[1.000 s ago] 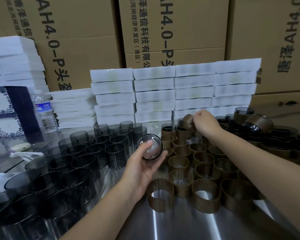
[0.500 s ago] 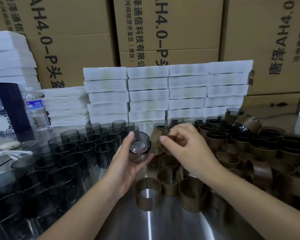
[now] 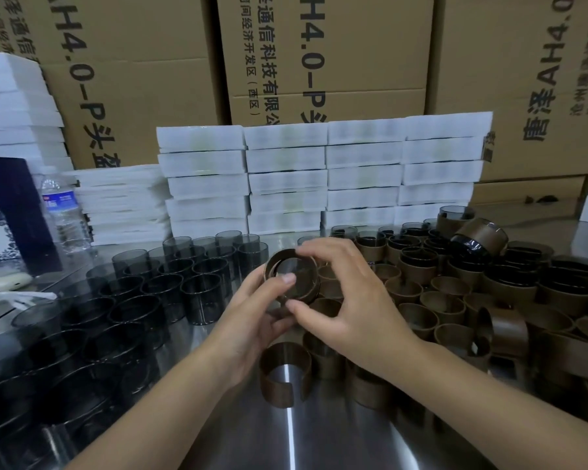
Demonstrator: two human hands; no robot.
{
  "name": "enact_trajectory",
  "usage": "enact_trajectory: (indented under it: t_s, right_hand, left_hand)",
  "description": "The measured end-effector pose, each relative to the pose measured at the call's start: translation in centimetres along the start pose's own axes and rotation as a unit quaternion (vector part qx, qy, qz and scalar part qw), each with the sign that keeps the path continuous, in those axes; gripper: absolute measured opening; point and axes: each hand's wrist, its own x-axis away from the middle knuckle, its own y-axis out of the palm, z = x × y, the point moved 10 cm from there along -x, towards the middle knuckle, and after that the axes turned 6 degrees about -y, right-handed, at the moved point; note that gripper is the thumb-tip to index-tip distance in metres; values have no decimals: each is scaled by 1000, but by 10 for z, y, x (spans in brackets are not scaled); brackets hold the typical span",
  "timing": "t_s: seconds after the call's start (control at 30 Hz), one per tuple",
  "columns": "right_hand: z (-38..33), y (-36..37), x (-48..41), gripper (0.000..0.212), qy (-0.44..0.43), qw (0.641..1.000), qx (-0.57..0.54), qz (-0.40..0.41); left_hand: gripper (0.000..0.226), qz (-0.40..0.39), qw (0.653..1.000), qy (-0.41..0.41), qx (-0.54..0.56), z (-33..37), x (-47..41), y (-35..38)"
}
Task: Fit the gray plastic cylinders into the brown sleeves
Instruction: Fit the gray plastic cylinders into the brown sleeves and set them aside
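Moved: right hand [image 3: 347, 300] had brought a brown sleeve [image 3: 308, 286] onto the gray cylinder [image 3: 291, 266] held by the left hand [image 3: 252, 320].
Grip: left fingers curled round the cylinder; right fingers pinched the sleeve, above the table.
Surface: shiny steel table [image 3: 319, 435]; bare cylinders [image 3: 133, 300] left, empty sleeves [image 3: 438, 300] right.
Room: cardboard cartons [image 3: 319, 62], stacked white foam trays [image 3: 286, 174], water bottle [image 3: 62, 212] behind.

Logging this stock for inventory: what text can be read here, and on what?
"H4.0-P头": left cardboard box, running downward.
"泽通信科技有限公": middle cardboard box.
"经济开发区(西区)": same box, smaller print.
"H4.0-P": same box, cut off below.
"唐泽 AH4.0": right cardboard box, running upward.
Water bottle label: too blurred to read.
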Motion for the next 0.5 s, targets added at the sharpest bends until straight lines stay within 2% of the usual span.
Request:
enact_trajectory:
  t_s: [0.07, 0.2, 0.37, 0.5]
  right_hand:
    - [13, 1, 2, 59, 71, 996, -53, 1]
    - [42, 11, 10, 60, 223, 959, -175, 4]
    - [48, 18, 10, 47, 247, 939, -238, -14]
    - [50, 15, 7, 45, 247, 937, -248, -15]
  left_hand:
    - [32, 8, 1000, 9, 4, 2, 0, -3]
    - [69, 31, 999, 21, 0, 5, 2, -5]
    - [80, 44, 999, 30, -12, 7, 5, -7]
    - [70, 44, 998, 39, -23, 10, 7, -6]
